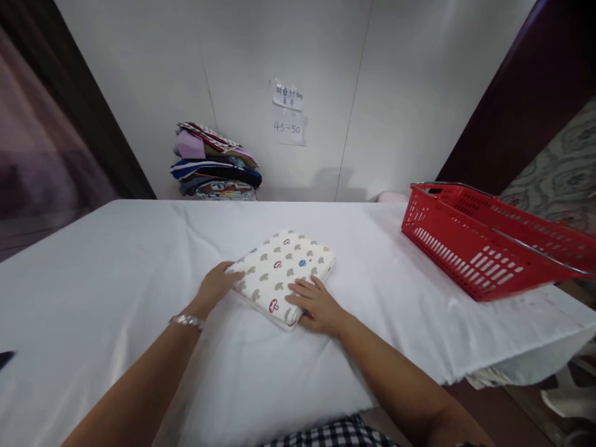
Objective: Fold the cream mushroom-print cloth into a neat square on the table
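Far left edge: a small dark object (5,359) is poking into view on the white cloth; what it is cannot be told.
Desk: a white sheet is covering the desk (93,279), wrinkled in places and hanging over the right front corner.
Back wall, left of centre: a stack of folded fabrics (215,162) in mixed colours is sitting against the wall, well apart from the hands.
Left hand: the left hand (215,287), with a silver bracelet (186,321) at the wrist, is resting against the left corner of the folded cloth, fingers curled along its edge; the grip is loose, touching rather than pinching.
Folded cloth: a folded cloth (282,270), white with small mushroom prints, is lying flat near the middle of the desk, between both hands, turned at an angle.
Handling: it is looking soft, light and limp, several layers thick, so it would likely sag or unfold if lifted by one corner; supporting it from two opposite edges or sliding the palms underneath seems safest.
Right hand: the right hand (319,305) is lying on the near right edge, fingers spread flat on top, pressing lightly.
Wall notes: two paper notes (288,115) are hanging above.
Right side: a red plastic basket (484,248) is sitting tilted at the desk edge.
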`<state>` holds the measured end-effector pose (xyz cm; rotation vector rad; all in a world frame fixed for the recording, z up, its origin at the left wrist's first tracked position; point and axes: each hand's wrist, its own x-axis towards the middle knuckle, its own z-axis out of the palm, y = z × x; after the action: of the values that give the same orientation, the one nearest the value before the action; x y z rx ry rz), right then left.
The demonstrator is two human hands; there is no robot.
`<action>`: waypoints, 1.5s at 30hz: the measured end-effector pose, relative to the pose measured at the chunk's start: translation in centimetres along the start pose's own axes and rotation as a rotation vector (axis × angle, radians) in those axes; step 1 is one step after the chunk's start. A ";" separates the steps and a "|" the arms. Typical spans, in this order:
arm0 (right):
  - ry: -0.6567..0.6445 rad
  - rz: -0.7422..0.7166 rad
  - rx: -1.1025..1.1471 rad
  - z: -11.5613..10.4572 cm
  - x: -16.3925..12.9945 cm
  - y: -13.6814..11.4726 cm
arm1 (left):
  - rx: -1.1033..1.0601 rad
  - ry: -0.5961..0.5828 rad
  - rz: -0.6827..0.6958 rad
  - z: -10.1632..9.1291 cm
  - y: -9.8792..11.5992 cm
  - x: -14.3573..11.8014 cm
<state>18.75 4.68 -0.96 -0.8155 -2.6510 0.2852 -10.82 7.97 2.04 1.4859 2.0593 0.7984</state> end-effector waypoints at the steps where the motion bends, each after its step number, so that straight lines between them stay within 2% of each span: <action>1: -0.013 -0.001 0.025 -0.2 -0.1 0.0 | -0.013 -0.005 -0.037 -0.4 -0.6 -0.9; 3: -0.037 -0.006 0.081 -0.6 -0.2 0.0 | 0.023 -0.018 -0.074 -0.9 -1.6 -2.5; 5: -0.051 0.001 0.147 -0.8 -0.1 0.0 | 0.136 0.028 -0.048 -0.9 -1.9 -3.5; 7: -0.055 0.022 0.228 -0.9 0.1 0.1 | 0.266 0.124 0.095 -0.4 -1.6 -4.1; 9: -0.049 0.049 0.334 -1.0 0.1 0.1 | 0.352 0.209 0.318 0.6 -0.9 -4.7; 11: 0.010 0.098 0.456 -1.0 0.0 0.3 | 0.389 0.227 0.522 1.8 0.0 -5.4; 14: 0.235 0.228 0.529 -1.2 0.4 1.4 | 0.417 0.120 0.742 3.6 1.2 -7.3; 16: 0.376 0.308 0.443 -1.7 1.1 2.7 | 0.418 -0.003 0.858 4.5 1.6 -8.6; 18: 0.413 0.369 0.286 -2.4 2.2 4.3 | 0.405 -0.113 0.929 5.1 1.7 -9.6; 21: 0.291 0.479 0.076 -2.6 3.5 6.4 | 0.384 -0.179 0.972 5.6 1.2 -10.4; 23: 0.180 0.541 0.032 -1.9 3.9 7.3 | 0.384 -0.173 0.983 5.7 0.9 -10.5; 25: 0.139 0.569 0.033 -0.8 3.8 8.0 | 0.388 -0.166 0.988 5.8 0.7 -10.5; 29: 0.233 0.547 0.068 1.0 3.1 8.9 | 0.344 -0.169 0.970 5.8 0.9 -10.7; 32: 0.326 0.539 0.104 0.8 2.4 8.9 | 0.296 -0.197 0.940 5.3 1.0 -11.1; 34: 0.393 0.507 0.074 0.4 1.8 8.3 | 0.284 -0.227 0.928 4.8 0.7 -11.3; 36: 0.420 0.402 0.034 0.1 0.9 7.0 | 0.287 -0.235 0.920 4.4 0.0 -11.4; 39: 0.356 0.219 0.054 0.1 -0.8 4.3 | 0.297 -0.188 0.919 4.0 -1.1 -11.2; 41: 0.300 0.148 0.111 0.4 -1.7 2.6 | 0.308 -0.166 0.946 4.1 -1.3 -11.0; 43: 0.289 0.124 0.187 0.8 -2.2 1.5 | 0.330 -0.171 0.990 4.3 -1.0 -10.7; 45: 0.339 0.162 0.272 1.2 -2.4 1.0 | 0.355 -0.194 1.036 4.7 -0.4 -10.5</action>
<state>20.60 4.03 -2.98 -0.8992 -2.1790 0.4895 -4.72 -1.31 -1.16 2.7542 1.2252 0.5770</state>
